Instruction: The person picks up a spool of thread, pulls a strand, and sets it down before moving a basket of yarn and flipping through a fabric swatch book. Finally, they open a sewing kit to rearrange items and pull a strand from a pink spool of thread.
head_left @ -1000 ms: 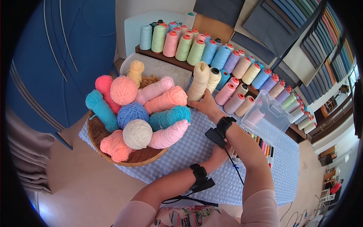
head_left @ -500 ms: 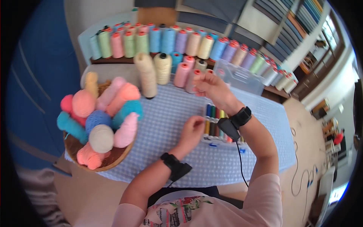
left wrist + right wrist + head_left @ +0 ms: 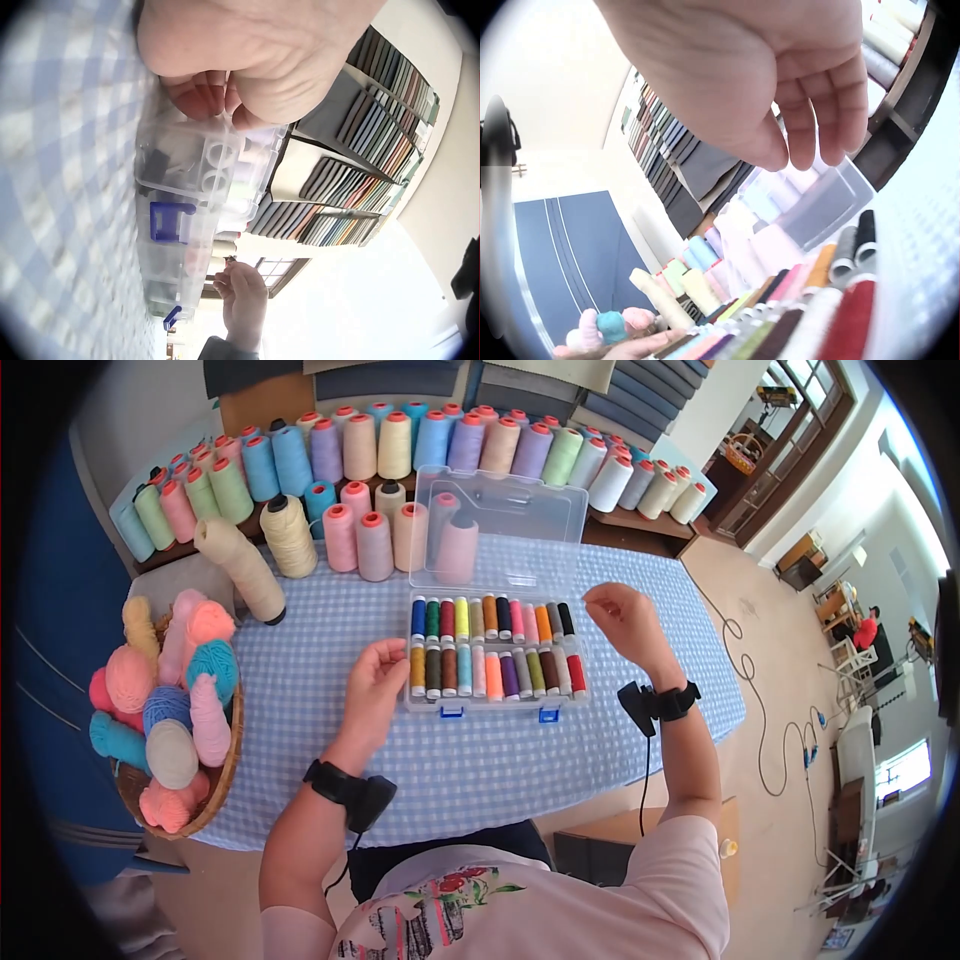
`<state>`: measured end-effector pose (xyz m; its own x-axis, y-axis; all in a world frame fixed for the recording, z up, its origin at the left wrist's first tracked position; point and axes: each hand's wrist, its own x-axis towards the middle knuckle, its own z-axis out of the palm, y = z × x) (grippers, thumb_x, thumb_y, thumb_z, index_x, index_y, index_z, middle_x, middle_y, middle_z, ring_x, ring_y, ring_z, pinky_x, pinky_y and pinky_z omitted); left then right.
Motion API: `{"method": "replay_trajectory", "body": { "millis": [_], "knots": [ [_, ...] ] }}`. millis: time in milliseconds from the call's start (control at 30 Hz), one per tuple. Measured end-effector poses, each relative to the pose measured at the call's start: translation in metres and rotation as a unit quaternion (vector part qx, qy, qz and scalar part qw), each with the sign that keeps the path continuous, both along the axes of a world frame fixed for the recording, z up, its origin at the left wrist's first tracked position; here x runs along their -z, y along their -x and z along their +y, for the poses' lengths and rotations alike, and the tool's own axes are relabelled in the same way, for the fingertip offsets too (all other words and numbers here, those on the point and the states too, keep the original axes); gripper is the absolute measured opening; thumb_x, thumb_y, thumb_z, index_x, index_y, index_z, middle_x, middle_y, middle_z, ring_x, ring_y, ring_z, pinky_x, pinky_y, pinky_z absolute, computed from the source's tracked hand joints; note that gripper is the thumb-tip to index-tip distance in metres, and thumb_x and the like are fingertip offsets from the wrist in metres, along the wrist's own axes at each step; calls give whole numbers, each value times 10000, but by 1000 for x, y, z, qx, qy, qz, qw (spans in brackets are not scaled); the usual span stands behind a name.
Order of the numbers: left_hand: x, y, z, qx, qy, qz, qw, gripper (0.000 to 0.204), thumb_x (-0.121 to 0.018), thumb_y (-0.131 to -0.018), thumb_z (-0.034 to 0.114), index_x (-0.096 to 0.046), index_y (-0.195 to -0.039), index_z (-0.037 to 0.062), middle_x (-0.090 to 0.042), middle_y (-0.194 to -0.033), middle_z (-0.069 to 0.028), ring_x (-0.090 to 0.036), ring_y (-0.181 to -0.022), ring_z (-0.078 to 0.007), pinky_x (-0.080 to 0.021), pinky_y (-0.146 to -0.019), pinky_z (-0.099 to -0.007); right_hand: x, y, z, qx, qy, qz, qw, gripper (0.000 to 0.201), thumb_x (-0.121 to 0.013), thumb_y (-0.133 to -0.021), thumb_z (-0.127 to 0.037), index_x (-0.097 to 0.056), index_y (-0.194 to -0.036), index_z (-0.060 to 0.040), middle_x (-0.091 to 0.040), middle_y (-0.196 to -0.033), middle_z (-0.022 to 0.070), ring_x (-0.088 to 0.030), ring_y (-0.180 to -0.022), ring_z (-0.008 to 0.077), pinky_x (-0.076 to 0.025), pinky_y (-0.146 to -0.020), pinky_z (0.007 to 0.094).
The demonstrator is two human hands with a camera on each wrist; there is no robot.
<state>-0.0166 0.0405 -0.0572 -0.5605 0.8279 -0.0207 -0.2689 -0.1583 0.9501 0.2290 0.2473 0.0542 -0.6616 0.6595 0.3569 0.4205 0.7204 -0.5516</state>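
Observation:
A clear plastic case (image 3: 500,705) lies with its lid (image 3: 500,525) raised, holding two rows of small thread spools (image 3: 494,674) in many colours. My left hand (image 3: 372,695) touches the case's left end, fingers loosely bent; the left wrist view shows its fingertips at the case corner (image 3: 187,154). Above the case's right end hovers my right hand (image 3: 632,625), fingers relaxed and holding nothing. In the right wrist view, that hand (image 3: 780,82) hangs over the spools (image 3: 847,319) with its fingers apart from them.
At the left stands a basket (image 3: 225,780) of yarn balls. A cream cone (image 3: 243,572) leans near it, beside another cream cone (image 3: 288,538). Pink cones (image 3: 341,540) stand behind the case, and a shelf (image 3: 640,528) of large cones runs along the back of the checked cloth (image 3: 480,770).
My right hand has left the cream cones and moved right, past the case. My left hand has come to the case's left end. The head view has shifted rightward.

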Motion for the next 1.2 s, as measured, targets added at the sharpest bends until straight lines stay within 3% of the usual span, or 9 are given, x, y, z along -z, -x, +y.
{"method": "replay_trajectory", "body": {
  "millis": [67,167,233,333,400,467,767,900,1200],
  "knots": [
    [0,1,0,4,2,-16,1000,248,-538,-892,31,-516,-1137,-1,-539,-987,-32,-516,-882,-85,-445,-825,-226,3,-2,-9,-37,-1,-11,999,89,-601,-797,-21,-653,-866,2,-654,-843,136,-638,-740,273,-509,-664,322],
    [1,2,0,8,-5,-8,1000,239,-525,-902,47,-520,-1136,3,-534,-983,-25,-508,-870,-77,-441,-793,-218,8,4,-16,-75,-29,-36,996,64,-636,-789,-2,-660,-849,-8,-652,-811,89,-617,-691,202,-507,-640,283],
    [1,4,-1,16,-7,-4,1000,232,-520,-905,50,-523,-1133,6,-535,-982,-22,-508,-863,-75,-441,-779,-216,9,14,-20,-146,-138,-88,976,62,-653,-769,-41,-666,-829,-36,-635,-804,85,-602,-742,248,-499,-678,321],
    [3,5,-1,18,-2,-9,1000,219,-511,-911,55,-527,-1126,12,-539,-979,-16,-508,-852,-70,-441,-758,-212,13,36,-23,-191,-163,-113,961,56,-660,-757,-89,-663,-801,-55,-614,-792,75,-582,-799,266,-485,-720,350],
    [2,5,-1,20,2,-21,1000,211,-509,-911,50,-532,-1118,16,-542,-974,-14,-510,-842,-69,-445,-753,-215,22,49,-25,-192,-181,-106,959,57,-636,-774,-120,-662,-789,-72,-598,-785,67,-572,-808,255,-477,-738,356],
    [-1,4,-1,20,4,-20,1000,209,-509,-911,50,-533,-1116,15,-543,-972,-15,-511,-839,-69,-446,-751,-215,25,62,-26,-194,-220,-209,933,74,-611,-782,-131,-660,-759,-81,-607,-779,64,-582,-813,259,-492,-738,355],
    [3,5,0,24,1,-17,1000,205,-516,-910,50,-537,-1109,6,-557,-983,-23,-523,-843,-72,-455,-737,-214,23,83,-31,-169,-218,-319,907,130,-583,-791,-164,-645,-700,-95,-613,-759,59,-627,-774,238,-517,-688,360],
    [4,5,1,22,6,-13,1000,202,-515,-915,58,-537,-1109,4,-569,-987,-26,-533,-844,-72,-459,-729,-215,15,81,-40,-174,-223,-325,902,65,-607,-753,-112,-655,-730,-75,-631,-830,68,-641,-820,249,-522,-689,363],
    [-3,1,-1,38,2,12,999,233,-544,-917,92,-525,-1134,9,-564,-964,-22,-530,-834,-75,-454,-710,-212,7,73,-36,-143,-254,-264,919,115,-604,-779,-156,-610,-681,-97,-588,-750,37,-617,-731,238,-504,-620,360]
  ]
}}
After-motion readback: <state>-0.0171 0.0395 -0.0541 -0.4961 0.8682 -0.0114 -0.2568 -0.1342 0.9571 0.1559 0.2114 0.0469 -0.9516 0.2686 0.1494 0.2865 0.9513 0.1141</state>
